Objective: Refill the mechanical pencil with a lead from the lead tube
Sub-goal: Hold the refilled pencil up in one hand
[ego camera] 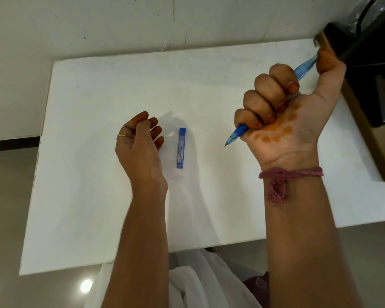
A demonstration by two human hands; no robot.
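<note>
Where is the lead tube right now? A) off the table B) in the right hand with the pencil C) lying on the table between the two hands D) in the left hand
C: the blue lead tube lies flat on the white table, untouched, between the left hand and the right hand, which grips the blue mechanical pencil.

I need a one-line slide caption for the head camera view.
Right hand grips blue mechanical pencil; lead tube lies beside left hand.

Head view, steeply down over table (98, 196)
</note>
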